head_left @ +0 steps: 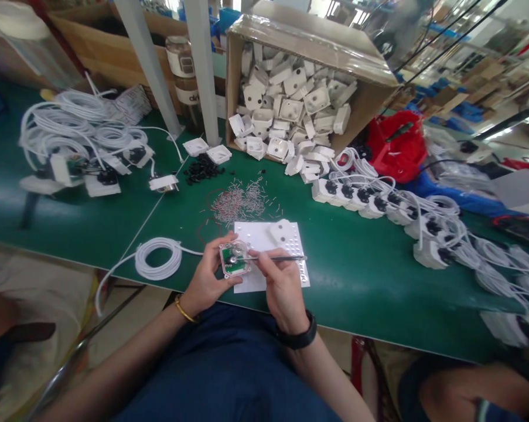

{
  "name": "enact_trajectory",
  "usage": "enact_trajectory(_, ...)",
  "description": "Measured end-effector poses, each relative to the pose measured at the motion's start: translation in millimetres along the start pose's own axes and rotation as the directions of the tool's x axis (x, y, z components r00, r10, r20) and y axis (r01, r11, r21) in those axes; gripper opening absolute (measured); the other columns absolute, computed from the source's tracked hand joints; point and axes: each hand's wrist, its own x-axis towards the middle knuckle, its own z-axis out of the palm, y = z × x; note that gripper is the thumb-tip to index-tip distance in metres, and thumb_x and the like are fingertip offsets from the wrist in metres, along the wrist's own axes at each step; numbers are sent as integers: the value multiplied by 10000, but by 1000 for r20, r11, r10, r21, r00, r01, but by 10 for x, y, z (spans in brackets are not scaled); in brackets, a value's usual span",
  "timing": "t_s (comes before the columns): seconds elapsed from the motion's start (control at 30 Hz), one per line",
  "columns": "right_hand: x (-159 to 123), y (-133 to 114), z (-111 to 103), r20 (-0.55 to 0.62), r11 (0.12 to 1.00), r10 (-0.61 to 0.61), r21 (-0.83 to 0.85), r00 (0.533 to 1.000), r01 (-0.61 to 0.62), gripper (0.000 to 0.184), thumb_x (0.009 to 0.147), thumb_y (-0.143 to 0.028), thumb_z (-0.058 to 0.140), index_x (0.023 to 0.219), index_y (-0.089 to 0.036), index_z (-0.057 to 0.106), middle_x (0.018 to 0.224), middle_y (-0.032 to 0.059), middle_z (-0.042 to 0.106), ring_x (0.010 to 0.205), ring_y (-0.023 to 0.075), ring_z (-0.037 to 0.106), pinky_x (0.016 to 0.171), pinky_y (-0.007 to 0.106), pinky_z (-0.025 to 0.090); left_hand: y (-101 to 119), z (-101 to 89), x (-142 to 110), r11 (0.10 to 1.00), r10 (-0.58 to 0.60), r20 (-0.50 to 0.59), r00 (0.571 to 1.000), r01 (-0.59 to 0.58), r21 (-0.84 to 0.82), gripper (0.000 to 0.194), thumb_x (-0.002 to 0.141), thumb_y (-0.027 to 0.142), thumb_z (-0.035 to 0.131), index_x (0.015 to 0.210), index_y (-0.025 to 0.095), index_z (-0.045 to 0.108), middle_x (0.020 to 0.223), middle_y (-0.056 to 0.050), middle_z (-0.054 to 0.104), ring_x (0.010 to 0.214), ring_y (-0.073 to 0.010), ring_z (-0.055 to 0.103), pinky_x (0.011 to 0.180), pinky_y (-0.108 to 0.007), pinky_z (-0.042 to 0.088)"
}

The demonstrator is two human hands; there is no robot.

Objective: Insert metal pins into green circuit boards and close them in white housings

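Observation:
My left hand (207, 278) grips the edges of a small square housing with a green circuit board (229, 268) in it, tilted toward me. A white cable (191, 251) runs up to its left side. In my right hand (284, 287) is a slim metal tool (286, 258), pinched between thumb and fingers and lying nearly level. Its left end is over the board; whether it touches is too small to tell. Under both hands lies a white sheet (249, 287) with small shiny bits along its right part. A white plastic cover (282, 233) rests on the sheet's far end.
Small metal pins (242, 202) and black parts (202, 169) lie in heaps beyond the sheet. A coiled cable (159, 258) sits left. A tipped carton (233, 82) spills white housings. Cabled units (361, 199) line the right; more coils (79, 126) are at far left. People sit either side.

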Motion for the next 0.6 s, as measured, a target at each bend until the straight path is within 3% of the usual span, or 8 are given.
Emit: enact_trajectory(0.6, 95, -89, -23, 45, 980, -14, -197, 999, 22, 198, 643, -285, 791, 684, -181, 628, 739, 30, 726, 725, 171, 663, 725, 301, 509, 42, 12, -7, 1000, 8, 3, 1000, -8, 16, 725, 685, 166, 774, 1277, 238, 362, 1447, -140, 352, 1385, -275, 263, 1122, -473, 294)
